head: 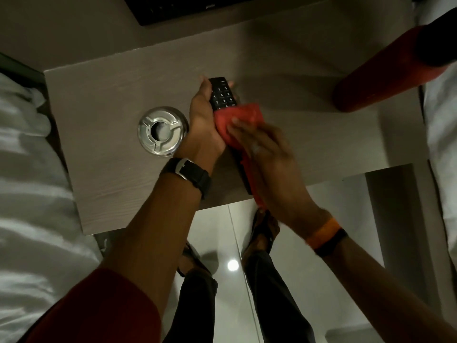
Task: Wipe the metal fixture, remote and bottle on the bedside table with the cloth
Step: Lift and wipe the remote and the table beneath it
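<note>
Left hand (202,115) has the remote (222,94) up off the table (103,95), fingers wrapped around its edges, keypad facing the camera, top end pointing away. Right hand (267,154) is pressed flat onto the red cloth (237,120), fingers spread over it, pinning the fabric against the lower half of the remote; the hand is blurred, and a tail of cloth hangs down past the table's front edge. Only the number buttons of the remote show, the rest is under the cloth. Just left of the left wrist sits the round metal fixture (162,131), shiny, resting on the table and touched by neither hand. Far right, near the table's corner, the red bottle (385,73) with its dark cap stands well apart from the action. A black watch (190,173) is on the left wrist, an orange band (322,231) on the right. White bedding (27,169) lies along the left side.
</note>
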`<state>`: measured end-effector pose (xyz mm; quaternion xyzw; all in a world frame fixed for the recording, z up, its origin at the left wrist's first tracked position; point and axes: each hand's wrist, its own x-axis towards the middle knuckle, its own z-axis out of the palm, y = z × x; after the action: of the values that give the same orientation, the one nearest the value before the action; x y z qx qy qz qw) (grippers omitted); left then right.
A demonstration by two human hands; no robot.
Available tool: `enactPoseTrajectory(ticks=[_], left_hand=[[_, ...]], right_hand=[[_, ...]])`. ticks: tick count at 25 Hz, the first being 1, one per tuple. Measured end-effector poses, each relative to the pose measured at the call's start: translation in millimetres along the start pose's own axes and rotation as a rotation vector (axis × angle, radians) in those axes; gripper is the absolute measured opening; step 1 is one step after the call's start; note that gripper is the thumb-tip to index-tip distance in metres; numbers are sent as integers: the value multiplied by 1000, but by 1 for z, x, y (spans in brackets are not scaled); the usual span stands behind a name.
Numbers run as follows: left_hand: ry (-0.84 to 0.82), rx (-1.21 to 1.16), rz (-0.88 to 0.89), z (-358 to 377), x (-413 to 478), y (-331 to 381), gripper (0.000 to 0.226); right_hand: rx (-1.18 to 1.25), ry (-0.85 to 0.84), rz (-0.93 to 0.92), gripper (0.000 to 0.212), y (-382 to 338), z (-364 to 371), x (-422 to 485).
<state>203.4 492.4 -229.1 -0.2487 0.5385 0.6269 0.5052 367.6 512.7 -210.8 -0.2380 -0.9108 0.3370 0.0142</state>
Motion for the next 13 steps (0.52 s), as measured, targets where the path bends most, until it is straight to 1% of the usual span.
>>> enactPoseTrajectory(ticks=[2, 3, 5, 6, 7, 8, 9, 11, 12, 13], left_hand=[[-2, 11, 40, -8, 6, 7, 59], [6, 25, 57, -16, 10, 7, 59], [-3, 47, 51, -23, 10, 12, 59], [15, 42, 47, -27, 9, 10, 59], [30, 34, 53, -29, 10, 10, 59], [45, 34, 63, -33, 10, 12, 59], [53, 29, 68, -37, 9, 14, 59], [97, 16, 78, -49, 7, 19, 59], [122, -2, 90, -54, 5, 21, 58], [137, -28, 87, -60, 4, 24, 57]], right_hand=[[126, -70, -78, 49, 13, 1, -27], [201, -87, -25, 44, 17, 1, -44], [380, 61, 148, 39, 30, 2, -49], [395, 158, 227, 41, 36, 4, -44], [333, 262, 281, 44, 38, 6, -34], [212, 309, 286, 46, 40, 12, -25], [82, 299, 284, 50, 42, 22, -13], [-150, 92, 329, 64, 46, 45, 17], [-260, 19, 358, 70, 48, 58, 31], [-337, 0, 366, 73, 49, 69, 45]])
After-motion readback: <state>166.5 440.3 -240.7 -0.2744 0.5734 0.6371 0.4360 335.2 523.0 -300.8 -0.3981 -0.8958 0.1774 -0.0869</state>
